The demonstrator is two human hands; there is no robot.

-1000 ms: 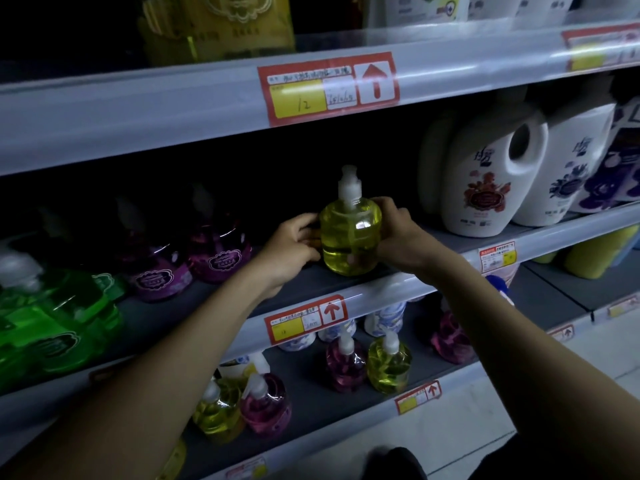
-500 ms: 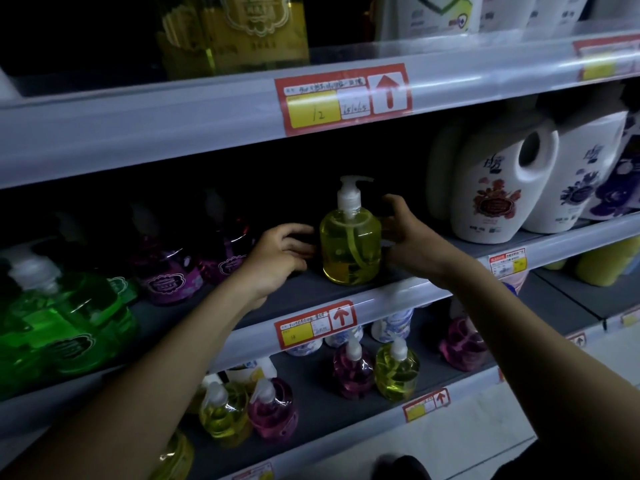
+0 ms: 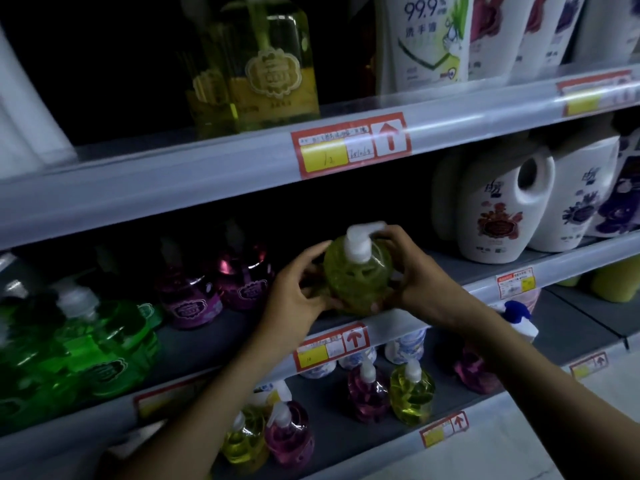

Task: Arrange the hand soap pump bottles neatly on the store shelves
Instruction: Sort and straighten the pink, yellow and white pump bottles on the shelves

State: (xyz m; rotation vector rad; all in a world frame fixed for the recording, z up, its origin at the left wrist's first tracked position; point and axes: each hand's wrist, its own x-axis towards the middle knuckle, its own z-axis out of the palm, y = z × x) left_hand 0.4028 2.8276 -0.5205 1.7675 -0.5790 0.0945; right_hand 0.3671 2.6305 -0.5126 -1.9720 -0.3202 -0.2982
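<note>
Gripping a yellow bottle [image 3: 358, 284] at the shelf [image 3: 214, 341]
Left hand [image 3: 296, 294] curled round its 9 o'clock side, right hand [image 3: 414, 277] round its 3

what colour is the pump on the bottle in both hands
White pump, on the yellow-green bottle; it shows best in the head view, the only one.

1 head-worn view, facing forward and slightly down, close to the shelves [image 3: 173, 190]
</note>
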